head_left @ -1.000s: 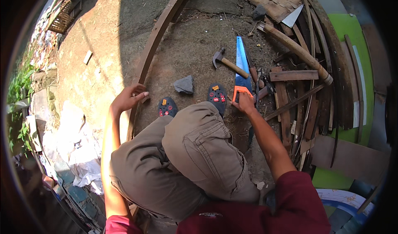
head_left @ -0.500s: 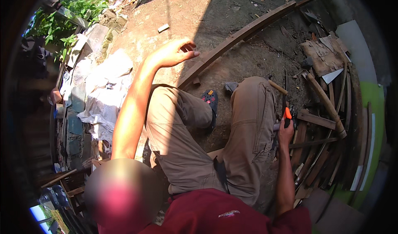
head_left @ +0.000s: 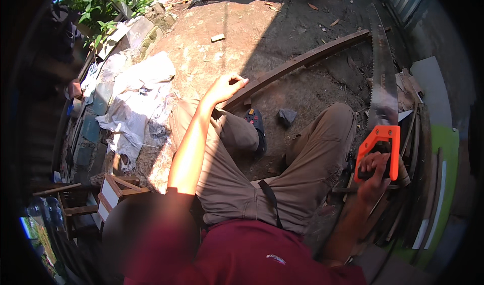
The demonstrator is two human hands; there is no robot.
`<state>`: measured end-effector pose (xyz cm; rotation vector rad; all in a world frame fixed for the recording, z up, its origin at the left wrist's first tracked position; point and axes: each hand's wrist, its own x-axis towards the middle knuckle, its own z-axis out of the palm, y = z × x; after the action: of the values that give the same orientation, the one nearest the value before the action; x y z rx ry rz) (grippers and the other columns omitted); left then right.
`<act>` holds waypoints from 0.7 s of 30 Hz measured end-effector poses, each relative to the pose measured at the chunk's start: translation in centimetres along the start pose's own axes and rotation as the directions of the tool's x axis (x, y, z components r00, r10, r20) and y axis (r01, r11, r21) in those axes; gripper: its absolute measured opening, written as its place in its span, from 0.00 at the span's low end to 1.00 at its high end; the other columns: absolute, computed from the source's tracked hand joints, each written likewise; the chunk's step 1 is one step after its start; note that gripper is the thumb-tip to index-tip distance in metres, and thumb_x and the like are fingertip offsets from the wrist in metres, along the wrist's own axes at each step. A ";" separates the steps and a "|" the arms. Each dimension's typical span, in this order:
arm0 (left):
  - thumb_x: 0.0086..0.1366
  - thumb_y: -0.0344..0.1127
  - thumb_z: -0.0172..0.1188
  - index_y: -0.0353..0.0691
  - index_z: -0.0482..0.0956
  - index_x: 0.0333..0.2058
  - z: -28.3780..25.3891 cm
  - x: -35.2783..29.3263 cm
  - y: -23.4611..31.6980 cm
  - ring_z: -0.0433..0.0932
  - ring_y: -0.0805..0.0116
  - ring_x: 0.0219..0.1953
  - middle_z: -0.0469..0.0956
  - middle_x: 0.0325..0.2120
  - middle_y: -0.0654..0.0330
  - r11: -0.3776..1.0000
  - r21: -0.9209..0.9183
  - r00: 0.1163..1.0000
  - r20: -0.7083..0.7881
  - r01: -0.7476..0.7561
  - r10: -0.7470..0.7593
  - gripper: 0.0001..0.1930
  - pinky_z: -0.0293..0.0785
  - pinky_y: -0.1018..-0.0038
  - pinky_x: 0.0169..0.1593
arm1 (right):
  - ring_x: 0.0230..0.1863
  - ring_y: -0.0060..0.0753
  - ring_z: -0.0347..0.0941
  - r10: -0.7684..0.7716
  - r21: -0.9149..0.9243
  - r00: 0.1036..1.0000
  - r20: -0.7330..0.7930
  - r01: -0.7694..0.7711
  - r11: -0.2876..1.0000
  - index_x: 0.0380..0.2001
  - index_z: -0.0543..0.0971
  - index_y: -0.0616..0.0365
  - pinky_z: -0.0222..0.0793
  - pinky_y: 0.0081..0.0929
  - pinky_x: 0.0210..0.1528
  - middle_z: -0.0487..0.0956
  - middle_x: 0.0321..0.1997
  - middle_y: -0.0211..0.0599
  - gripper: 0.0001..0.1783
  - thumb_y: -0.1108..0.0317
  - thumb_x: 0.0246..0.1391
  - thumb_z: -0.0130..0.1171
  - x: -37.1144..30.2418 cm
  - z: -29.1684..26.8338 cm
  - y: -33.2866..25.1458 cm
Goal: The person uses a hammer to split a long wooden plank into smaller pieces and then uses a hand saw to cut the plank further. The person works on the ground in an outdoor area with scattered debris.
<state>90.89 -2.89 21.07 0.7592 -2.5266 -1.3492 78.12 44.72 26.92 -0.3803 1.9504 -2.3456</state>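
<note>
My right hand [head_left: 374, 170] is closed round the handle of a handsaw [head_left: 383, 93] with an orange and black grip. Its toothed blade points up and away, above the wood pile on the right. My left hand [head_left: 228, 87] is loosely curled, thumb against the fingertips, with nothing seen in it. It is close to the near end of a long wooden beam [head_left: 312, 57], which runs away to the far right. Whether that hand touches the beam I cannot tell.
A dark stone [head_left: 287, 116] lies between my knees, near my clog [head_left: 256, 128]. White sacking [head_left: 141, 103] lies to the left beside blocks. Wood scraps [head_left: 411, 149] are piled at the right. A small wood offcut [head_left: 218, 38] sits on sunlit ground.
My right hand has raised the handsaw from beside my right thigh, and its whole blade now shows. My right knee has swung outward. The left hand remains near the beam, its fingers more closed.
</note>
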 end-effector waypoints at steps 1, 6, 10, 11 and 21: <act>0.67 0.51 0.64 0.37 0.87 0.40 0.0 1.6 -2.7 0.81 0.71 0.38 0.86 0.32 0.58 0.998 -0.063 0.999 -0.030 -0.026 0.024 0.20 0.75 0.71 0.46 | 0.21 0.16 0.60 0.041 0.019 0.997 0.058 -0.042 0.999 0.28 0.70 0.55 0.60 0.22 0.24 0.64 0.20 0.23 0.15 0.63 0.71 0.53 0.7 2.6 1.4; 0.65 0.51 0.65 0.36 0.87 0.36 5.3 7.1 -7.0 0.83 0.62 0.34 0.85 0.28 0.52 0.975 -0.111 0.925 -0.311 0.191 -0.217 0.20 0.77 0.66 0.43 | 0.19 0.14 0.63 0.249 -0.133 0.948 0.200 -0.226 0.965 0.32 0.78 0.58 0.59 0.23 0.21 0.71 0.20 0.22 0.10 0.64 0.64 0.63 2.5 12.1 8.7; 0.63 0.50 0.63 0.34 0.84 0.28 10.5 9.1 -7.2 0.84 0.47 0.36 0.83 0.28 0.43 0.931 -0.007 0.841 -0.427 0.365 -0.332 0.21 0.77 0.57 0.44 | 0.21 0.13 0.62 0.257 -0.485 0.903 0.345 -0.063 0.872 0.25 0.78 0.66 0.57 0.25 0.22 0.71 0.18 0.22 0.16 0.64 0.62 0.65 2.8 14.0 13.5; 0.64 0.49 0.61 0.33 0.81 0.25 11.7 9.9 -7.3 0.83 0.45 0.35 0.83 0.27 0.43 0.924 0.036 0.823 -0.470 0.380 -0.320 0.21 0.77 0.55 0.43 | 0.22 0.13 0.60 0.241 -0.556 0.902 0.359 -0.001 0.831 0.26 0.77 0.68 0.56 0.25 0.23 0.67 0.16 0.23 0.16 0.65 0.62 0.65 2.9 15.3 13.0; 0.67 0.40 0.56 0.42 0.78 0.37 21.0 16.0 -19.4 0.74 0.53 0.50 0.77 0.41 0.56 0.861 0.361 0.747 -0.664 0.358 -0.032 0.08 0.65 0.56 0.54 | 0.24 0.14 0.61 0.433 -0.614 0.831 0.350 -0.146 0.776 0.29 0.78 0.68 0.60 0.24 0.26 0.67 0.17 0.27 0.14 0.67 0.60 0.65 6.1 18.6 20.3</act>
<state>76.00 -4.78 -8.03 1.3489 -2.2181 -0.3488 74.37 21.65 11.13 -0.5590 2.1912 -1.2719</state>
